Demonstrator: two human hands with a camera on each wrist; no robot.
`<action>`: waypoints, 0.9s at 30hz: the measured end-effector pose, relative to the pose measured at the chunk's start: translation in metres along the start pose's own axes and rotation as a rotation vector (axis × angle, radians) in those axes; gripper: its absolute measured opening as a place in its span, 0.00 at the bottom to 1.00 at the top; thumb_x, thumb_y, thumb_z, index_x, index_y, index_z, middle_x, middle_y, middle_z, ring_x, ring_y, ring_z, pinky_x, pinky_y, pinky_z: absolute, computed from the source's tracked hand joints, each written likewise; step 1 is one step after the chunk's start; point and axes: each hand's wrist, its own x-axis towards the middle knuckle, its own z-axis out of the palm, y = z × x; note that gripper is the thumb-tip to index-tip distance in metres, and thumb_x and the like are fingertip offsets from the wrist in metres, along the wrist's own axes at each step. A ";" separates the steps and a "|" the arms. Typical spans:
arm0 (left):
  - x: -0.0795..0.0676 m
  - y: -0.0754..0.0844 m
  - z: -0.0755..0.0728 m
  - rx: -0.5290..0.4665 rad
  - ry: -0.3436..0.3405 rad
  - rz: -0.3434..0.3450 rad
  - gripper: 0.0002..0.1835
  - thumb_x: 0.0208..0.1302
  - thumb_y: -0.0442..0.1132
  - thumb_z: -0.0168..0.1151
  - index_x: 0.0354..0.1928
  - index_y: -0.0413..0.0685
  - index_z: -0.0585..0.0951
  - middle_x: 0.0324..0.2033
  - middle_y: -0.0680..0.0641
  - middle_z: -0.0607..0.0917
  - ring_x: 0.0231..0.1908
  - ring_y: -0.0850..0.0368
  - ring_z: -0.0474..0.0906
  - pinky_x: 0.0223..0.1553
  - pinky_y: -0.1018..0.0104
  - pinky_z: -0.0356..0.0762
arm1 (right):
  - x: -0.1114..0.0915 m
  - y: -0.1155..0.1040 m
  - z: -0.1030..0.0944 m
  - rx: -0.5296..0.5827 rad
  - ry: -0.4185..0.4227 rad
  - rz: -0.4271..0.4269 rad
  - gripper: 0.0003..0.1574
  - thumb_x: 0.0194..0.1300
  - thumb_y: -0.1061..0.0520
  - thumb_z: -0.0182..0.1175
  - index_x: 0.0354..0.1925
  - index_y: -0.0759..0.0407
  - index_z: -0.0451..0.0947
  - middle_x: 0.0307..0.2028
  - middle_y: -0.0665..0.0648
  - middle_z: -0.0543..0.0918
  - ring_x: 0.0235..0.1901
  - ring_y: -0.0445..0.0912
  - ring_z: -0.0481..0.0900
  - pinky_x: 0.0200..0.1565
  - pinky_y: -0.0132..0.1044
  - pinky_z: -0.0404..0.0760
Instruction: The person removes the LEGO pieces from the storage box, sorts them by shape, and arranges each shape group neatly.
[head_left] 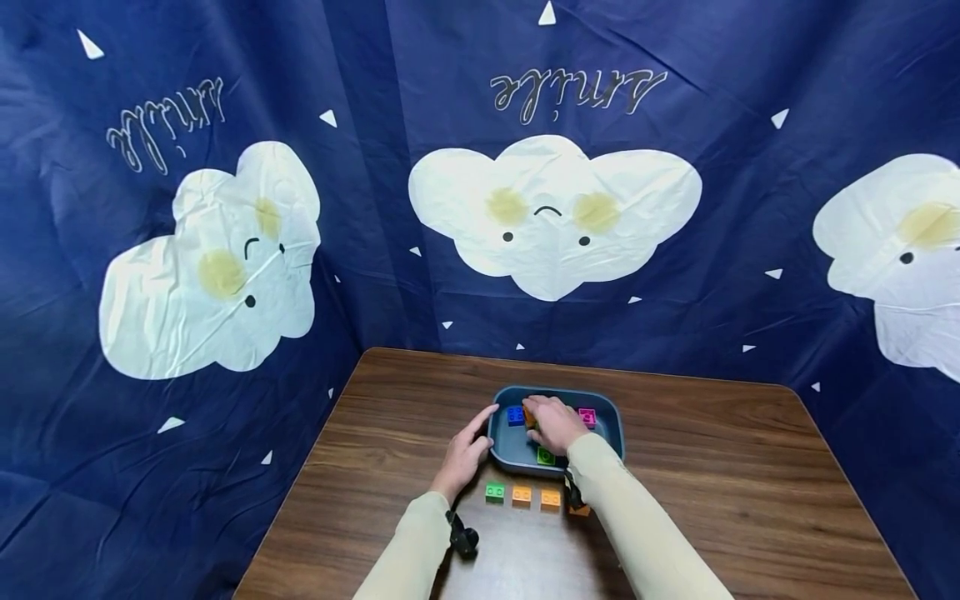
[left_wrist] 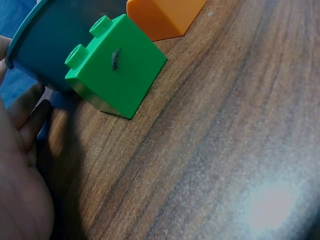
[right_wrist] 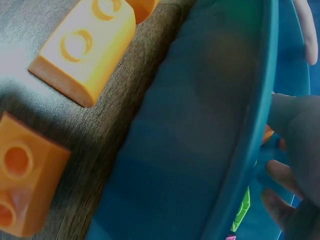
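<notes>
A blue-grey tray (head_left: pixel 517 466) stands on the table with toy building blocks in it. My left hand (head_left: pixel 459 460) is at its left end, index finger stretched along the rim and thumb near the front corner. Reaching over the front rim, my right hand (head_left: pixel 557 427) has its fingertips around an orange block (head_left: pixel 528 416) inside. A blue block (head_left: pixel 515 416) lies left of those fingers, a magenta block (head_left: pixel 587 417) to the right, a green block (head_left: pixel 546 456) below the palm. The right wrist view shows only a sliver of the orange block (right_wrist: pixel 268 134) by the fingers.
In front of the tray, a row on the wooden table (head_left: pixel 705 492) holds a green block (head_left: pixel 495 492), an orange block (head_left: pixel 521 496), another orange block (head_left: pixel 551 499) and a third orange one (head_left: pixel 579 510) partly under the right wrist. A dark blue curtain (head_left: pixel 375 250) hangs behind.
</notes>
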 end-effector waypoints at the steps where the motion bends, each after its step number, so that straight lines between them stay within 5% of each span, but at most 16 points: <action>1: 0.000 0.001 0.000 -0.001 -0.002 0.001 0.35 0.70 0.36 0.55 0.75 0.77 0.72 0.19 0.55 0.70 0.22 0.60 0.70 0.35 0.66 0.70 | 0.000 -0.001 0.000 -0.004 -0.001 -0.003 0.37 0.71 0.52 0.69 0.72 0.62 0.73 0.72 0.63 0.74 0.67 0.62 0.75 0.64 0.57 0.76; 8: -0.001 0.002 -0.001 -0.010 -0.006 0.022 0.35 0.69 0.36 0.54 0.77 0.68 0.72 0.20 0.52 0.70 0.21 0.60 0.69 0.32 0.66 0.70 | 0.002 -0.004 0.005 -0.026 0.039 -0.007 0.28 0.68 0.52 0.71 0.62 0.63 0.81 0.60 0.61 0.82 0.57 0.59 0.81 0.58 0.56 0.81; 16: -0.001 0.000 0.001 -0.015 0.003 0.024 0.34 0.69 0.36 0.55 0.76 0.71 0.73 0.20 0.53 0.71 0.22 0.59 0.70 0.31 0.67 0.70 | 0.003 -0.009 0.011 -0.003 0.073 0.005 0.21 0.65 0.53 0.74 0.53 0.61 0.84 0.41 0.57 0.81 0.41 0.52 0.79 0.48 0.51 0.84; 27: -0.002 0.001 0.000 0.002 0.012 0.032 0.34 0.69 0.36 0.55 0.75 0.71 0.73 0.20 0.56 0.70 0.22 0.59 0.70 0.34 0.66 0.70 | 0.005 -0.013 0.021 -0.002 0.098 -0.007 0.19 0.66 0.55 0.74 0.51 0.57 0.80 0.35 0.55 0.83 0.35 0.50 0.81 0.40 0.52 0.85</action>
